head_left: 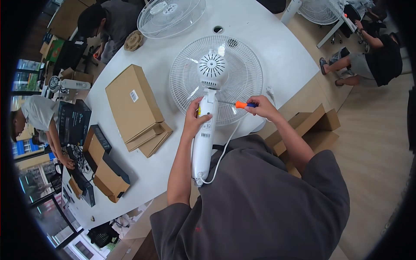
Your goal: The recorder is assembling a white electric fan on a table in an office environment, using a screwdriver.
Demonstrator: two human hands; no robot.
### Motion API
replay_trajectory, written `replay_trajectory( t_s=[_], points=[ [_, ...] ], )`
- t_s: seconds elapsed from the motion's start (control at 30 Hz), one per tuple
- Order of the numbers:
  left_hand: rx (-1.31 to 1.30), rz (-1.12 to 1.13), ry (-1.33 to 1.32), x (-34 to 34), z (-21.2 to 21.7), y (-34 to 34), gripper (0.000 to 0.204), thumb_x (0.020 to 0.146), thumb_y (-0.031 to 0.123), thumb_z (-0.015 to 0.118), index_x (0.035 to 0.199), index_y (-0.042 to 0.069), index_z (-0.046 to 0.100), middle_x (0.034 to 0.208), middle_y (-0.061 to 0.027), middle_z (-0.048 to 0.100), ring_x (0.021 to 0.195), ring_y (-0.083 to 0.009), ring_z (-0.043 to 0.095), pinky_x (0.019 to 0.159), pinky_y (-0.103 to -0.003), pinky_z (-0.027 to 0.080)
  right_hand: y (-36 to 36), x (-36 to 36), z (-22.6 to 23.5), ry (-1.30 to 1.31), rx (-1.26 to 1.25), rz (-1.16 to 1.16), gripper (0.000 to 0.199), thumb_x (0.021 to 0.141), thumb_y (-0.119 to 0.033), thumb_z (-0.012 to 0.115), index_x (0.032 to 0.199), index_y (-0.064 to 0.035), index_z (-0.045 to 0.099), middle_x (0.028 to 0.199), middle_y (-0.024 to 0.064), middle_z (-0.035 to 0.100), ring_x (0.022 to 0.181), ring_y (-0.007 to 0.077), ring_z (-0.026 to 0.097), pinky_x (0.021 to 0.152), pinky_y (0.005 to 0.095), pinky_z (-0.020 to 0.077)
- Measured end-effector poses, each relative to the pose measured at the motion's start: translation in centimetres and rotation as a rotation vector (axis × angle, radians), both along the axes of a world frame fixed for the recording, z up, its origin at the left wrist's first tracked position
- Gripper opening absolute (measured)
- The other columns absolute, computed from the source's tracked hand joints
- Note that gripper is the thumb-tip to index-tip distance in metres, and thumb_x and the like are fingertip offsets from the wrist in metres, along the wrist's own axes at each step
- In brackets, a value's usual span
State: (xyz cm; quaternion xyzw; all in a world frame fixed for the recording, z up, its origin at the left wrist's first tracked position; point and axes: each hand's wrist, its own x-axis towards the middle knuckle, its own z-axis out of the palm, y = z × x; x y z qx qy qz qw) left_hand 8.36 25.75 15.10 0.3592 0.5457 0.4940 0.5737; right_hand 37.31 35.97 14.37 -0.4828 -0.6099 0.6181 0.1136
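Left fingers are clamping a white electric fan, its long axis running outward, head beyond them; right fingers are gripping a screwdriver pointing left; a cardboard box is lying left of both on the worktop.

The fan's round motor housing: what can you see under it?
The wire guard shows beneath, spreading out around the motor housing over the white table; the guard's middle is covered.

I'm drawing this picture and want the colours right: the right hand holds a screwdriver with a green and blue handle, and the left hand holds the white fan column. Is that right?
Not quite: the screwdriver handle is orange and blue, not green and blue, as the head view shows. The right hand does hold it, and the left hand holds the white fan column.
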Motion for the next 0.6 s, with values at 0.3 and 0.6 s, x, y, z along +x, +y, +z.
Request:
replay_trajectory(
  t_s=[0.3,0.6],
  points=[
    [-0.029,-0.004,-0.016,-0.4,0.7,-0.7,0.073,0.068,-0.003,0.074,0.134,0.002,0.042,0.122,-0.0124,0.058,0.112,-0.0211,0.057,0.099,-0.034,0.043,0.4,-0.9,0.9,-0.003,-0.164,-0.015,0.023,0.082,-0.014,0.072,0.096,0.0039,0.067,0.073,0.0033,0.059,0.058,0.0096,0.053,0.052,0.0247,0.0419],
    [-0.016,-0.014,-0.012,-0.3,0.7,-0.4,0.073,0.068,-0.002,0.075,0.134,0.002,0.042,0.120,-0.0128,0.058,0.111,-0.0218,0.057,0.098,-0.034,0.044,1.4,-0.9,1.5,-0.038,-0.244,0.008,0.017,0.086,-0.016,0.068,0.091,0.0001,0.069,0.067,0.0026,0.062,0.049,0.0065,0.051,0.040,0.0224,0.0316]
  ],
)
